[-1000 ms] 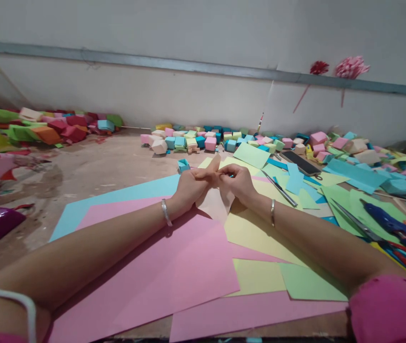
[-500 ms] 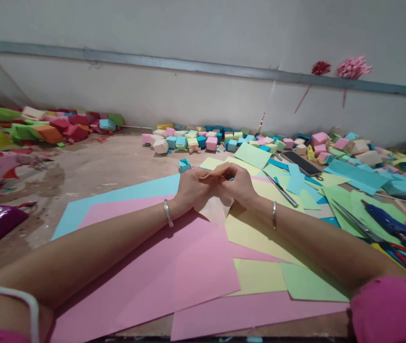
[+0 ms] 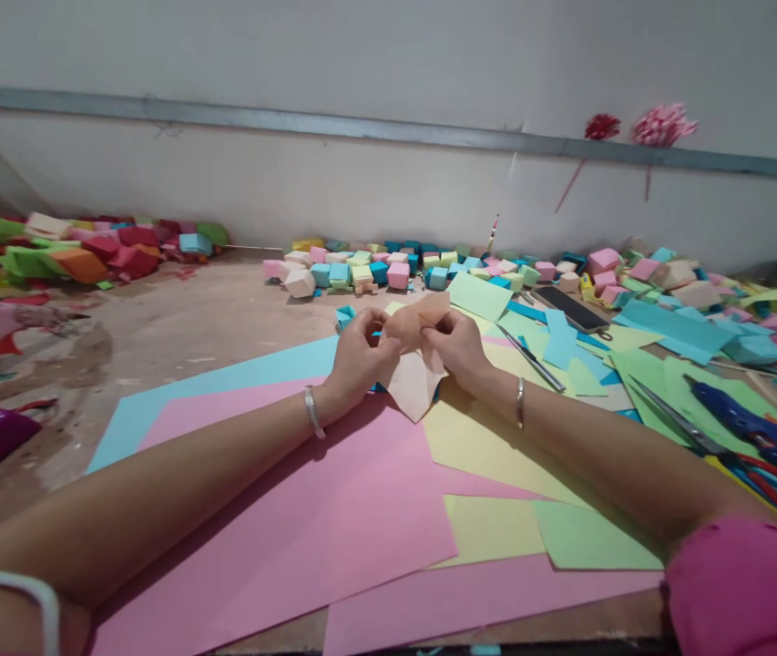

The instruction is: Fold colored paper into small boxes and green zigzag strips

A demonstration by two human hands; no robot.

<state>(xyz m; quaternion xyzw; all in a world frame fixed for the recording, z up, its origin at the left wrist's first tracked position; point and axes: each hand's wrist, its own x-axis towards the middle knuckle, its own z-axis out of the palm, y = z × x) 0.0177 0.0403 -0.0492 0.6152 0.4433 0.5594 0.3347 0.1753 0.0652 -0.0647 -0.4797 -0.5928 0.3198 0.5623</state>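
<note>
A peach sheet of paper [image 3: 416,381], partly folded, is held just above the table between both my hands. My left hand [image 3: 359,357] pinches its left side with curled fingers. My right hand [image 3: 457,348] grips its right side, fingers closed on the folded top edge. Each wrist wears a thin silver bangle. Beneath the hands lie large pink [image 3: 333,510], blue [image 3: 238,374] and yellow [image 3: 484,446] paper sheets. A small blue paper box [image 3: 345,316] sits just beyond my left hand.
Several small folded paper cubes [image 3: 388,269] line the wall behind. A phone [image 3: 571,310], a metal ruler [image 3: 531,357], scissors [image 3: 675,424] and a blue glue gun [image 3: 743,428] lie to the right. Red and green paper boxes [image 3: 87,251] pile at the far left.
The peach paper's upright point has been folded down. Both hands have drawn slightly toward me and lifted the paper, whose lower corner now hangs free.
</note>
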